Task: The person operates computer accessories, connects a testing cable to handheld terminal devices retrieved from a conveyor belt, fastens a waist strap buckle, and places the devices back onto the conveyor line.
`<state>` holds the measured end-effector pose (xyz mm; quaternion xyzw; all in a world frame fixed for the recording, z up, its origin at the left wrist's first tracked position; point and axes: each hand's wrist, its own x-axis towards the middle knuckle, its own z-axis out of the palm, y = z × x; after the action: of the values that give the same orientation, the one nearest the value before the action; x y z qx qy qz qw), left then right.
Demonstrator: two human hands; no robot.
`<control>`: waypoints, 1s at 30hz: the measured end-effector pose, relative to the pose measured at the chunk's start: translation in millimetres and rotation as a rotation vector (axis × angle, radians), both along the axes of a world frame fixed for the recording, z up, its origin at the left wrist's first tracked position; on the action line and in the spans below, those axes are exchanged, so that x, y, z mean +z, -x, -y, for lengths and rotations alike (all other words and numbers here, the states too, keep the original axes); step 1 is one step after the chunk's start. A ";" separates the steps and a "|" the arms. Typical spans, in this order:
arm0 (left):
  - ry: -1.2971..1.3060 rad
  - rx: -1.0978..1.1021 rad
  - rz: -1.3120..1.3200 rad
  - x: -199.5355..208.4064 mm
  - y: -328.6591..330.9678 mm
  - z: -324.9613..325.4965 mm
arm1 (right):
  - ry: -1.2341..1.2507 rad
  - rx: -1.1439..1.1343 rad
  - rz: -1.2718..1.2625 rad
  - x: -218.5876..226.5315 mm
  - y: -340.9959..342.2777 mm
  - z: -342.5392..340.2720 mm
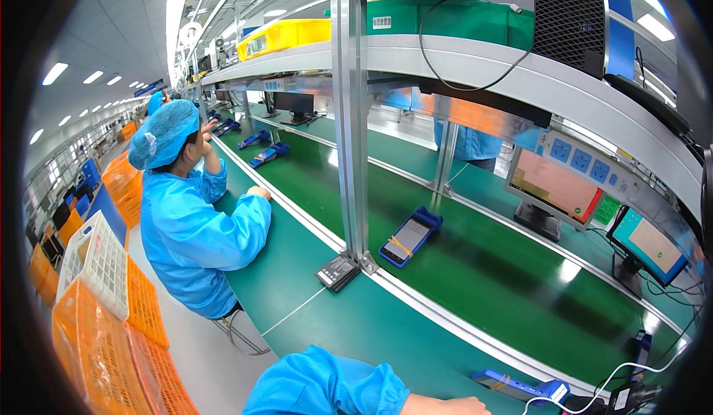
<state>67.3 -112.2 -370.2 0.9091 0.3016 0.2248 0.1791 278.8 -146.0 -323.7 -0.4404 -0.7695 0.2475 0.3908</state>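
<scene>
At the very bottom, one blue sleeve (327, 389) comes in, and it looks like the person's left arm. The left hand (445, 405) rests on the green surface (416, 341). Only its top shows, so it is not clear if the fingers are open or curled. The right hand cannot be seen.

Just to the right of that hand lies a flat blue device (520, 387) with a yellow band around it. The hand is near it but does not seem to touch it. A white cable (609, 380) curls just past the device, farther right. It looks as if the work on this device is only beginning or is between steps, since no hand holds it.

Farther from the hand, a small dark box (338, 272) sits by a metal post (349, 118). Beyond it, a second blue device (410, 237) with a pale screen lies face up on the green belt. It seems to be waiting its turn too.

Off to the left, a co-worker (193, 229) in a blue coat and cap sits at the same surface, beside orange crates (96, 348). Far to the right stand two screens (557, 188).
</scene>
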 end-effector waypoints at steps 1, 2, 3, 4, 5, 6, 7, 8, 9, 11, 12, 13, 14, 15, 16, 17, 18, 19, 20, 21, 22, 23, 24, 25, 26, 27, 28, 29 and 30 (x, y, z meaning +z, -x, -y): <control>0.013 -0.007 -0.010 -0.2 0.0 -0.1 | -0.022 0.000 0.013 -3.2 -2.4 0.9; 0.026 -0.014 -0.021 -0.2 0.0 -0.6 | -0.045 0.001 0.026 -6.3 -4.8 1.3; 0.038 -0.018 -0.033 -0.2 0.5 -0.5 | 0.015 -0.045 -0.227 -9.3 -6.9 3.3; 0.037 -0.018 -0.046 0.4 1.1 -1.1 | 0.077 -0.087 -0.481 -11.7 -8.9 5.2; 0.040 -0.014 -0.057 2.1 0.5 -1.6 | 0.147 -0.125 -0.732 -12.5 -11.1 5.8; 0.047 -0.014 -0.071 4.3 0.4 -0.7 | 0.051 -0.130 -0.664 -11.7 -13.5 6.5; 0.064 -0.024 -0.075 7.7 0.7 -0.8 | -0.050 -0.134 -0.597 -8.5 -17.1 5.8; 0.074 -0.032 -0.082 12.1 1.6 -2.3 | -0.156 -0.135 -0.532 -4.1 -20.5 4.3; 0.083 -0.043 -0.089 17.2 4.0 -3.0 | -0.251 -0.042 -0.505 2.7 -25.8 0.8; 0.119 -0.080 -0.131 30.0 13.8 -3.1 | -0.288 0.029 -0.488 22.6 -42.1 -8.8; 0.141 -0.120 -0.145 37.7 17.9 -2.6 | -0.259 0.016 -0.557 31.1 -49.3 -11.7; 0.158 -0.189 -0.211 45.9 26.9 -7.5 | -0.238 0.025 -0.539 40.6 -58.1 -19.1; 0.170 -0.283 -0.275 54.5 34.2 -14.3 | -0.234 0.017 -0.477 47.5 -65.5 -26.8; 0.318 -0.320 -0.228 62.4 40.2 -16.9 | -0.150 -0.014 -0.452 51.5 -71.7 -31.8; 0.462 -0.356 -0.196 70.9 51.7 -22.5 | -0.117 -0.012 -0.378 54.1 -76.7 -39.0; 0.508 -0.467 -0.051 78.9 64.6 -29.0 | -0.021 -0.023 -0.467 50.5 -76.6 -44.2; 0.566 -0.588 0.128 86.7 79.3 -36.6 | -0.101 0.046 -0.387 50.3 -78.3 -59.9; 0.704 -0.540 0.089 93.4 92.8 -46.8 | -0.060 -0.063 -0.417 41.8 -73.3 -60.8; 0.859 -0.546 0.151 98.0 107.5 -52.8 | -0.090 0.009 -0.373 38.5 -70.7 -69.5; 0.777 -0.393 0.117 100.6 122.2 -57.5 | -0.032 -0.094 -0.420 30.1 -60.8 -74.3; 0.732 -0.306 0.176 101.3 136.2 -65.1 | -0.051 -0.111 -0.304 27.8 -57.0 -79.3; 0.668 -0.220 0.234 99.6 149.6 -74.1 | -0.029 -0.139 -0.279 24.3 -50.5 -82.7; 0.625 -0.152 0.315 94.4 159.1 -83.7 | -0.027 -0.112 -0.260 22.2 -44.6 -87.4; 0.661 -0.017 0.415 86.4 166.7 -91.1 | -0.009 -0.092 -0.251 21.6 -40.5 -88.3; 0.691 0.132 0.500 75.3 170.4 -99.5 | -0.011 -0.076 -0.191 20.8 -35.7 -90.9; 0.678 0.191 0.638 61.2 168.7 -110.3 | -0.027 -0.049 -0.178 19.3 -30.1 -93.2; 0.640 0.241 0.766 47.3 166.9 -122.3 | -0.055 -0.015 -0.162 17.2 -23.7 -95.8; 0.642 0.342 0.835 32.7 163.7 -134.3 | -0.019 -0.002 -0.179 14.2 -17.1 -98.4; 0.617 0.418 0.857 19.8 162.8 -147.1 | 0.008 0.016 -0.191 11.0 -11.2 -100.8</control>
<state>-95.5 34.8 -350.4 0.5634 0.4272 0.5056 0.4945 290.0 -45.1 -312.7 -0.4103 -0.7312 0.2946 0.4585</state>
